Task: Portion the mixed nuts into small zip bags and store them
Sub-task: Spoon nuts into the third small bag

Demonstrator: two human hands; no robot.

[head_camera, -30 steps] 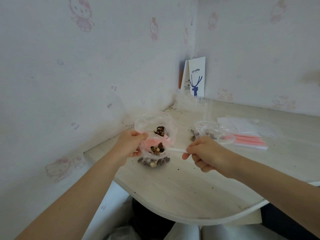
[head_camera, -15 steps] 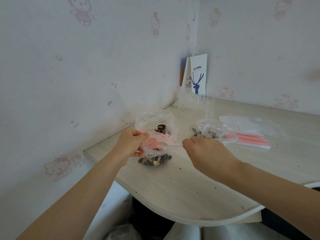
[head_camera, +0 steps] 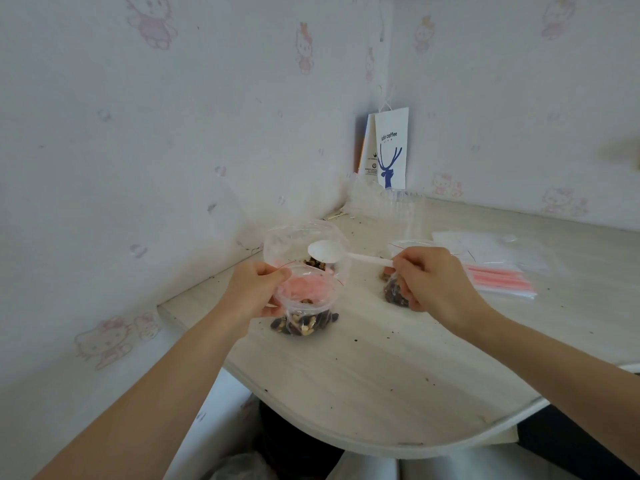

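- Left hand (head_camera: pixel 256 292) grips the rim of one open small zip bag (head_camera: pixel 301 299); mixed nuts (head_camera: pixel 304 323) fill its bottom; it rests on the surface (head_camera: pixel 381 368)
- Right hand (head_camera: pixel 433 282) pinches one white spoon (head_camera: pixel 325 251) by the handle; bowl at one larger nut bag (head_camera: pixel 294 237)
- One second filled small bag (head_camera: pixel 393 294) touches the right hand; one stack of empty bags (head_camera: pixel 498 278) lies near

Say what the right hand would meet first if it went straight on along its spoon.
Likely the big open nut bag: the spoon in the right hand overlaps its mouth, though depth is unclear.
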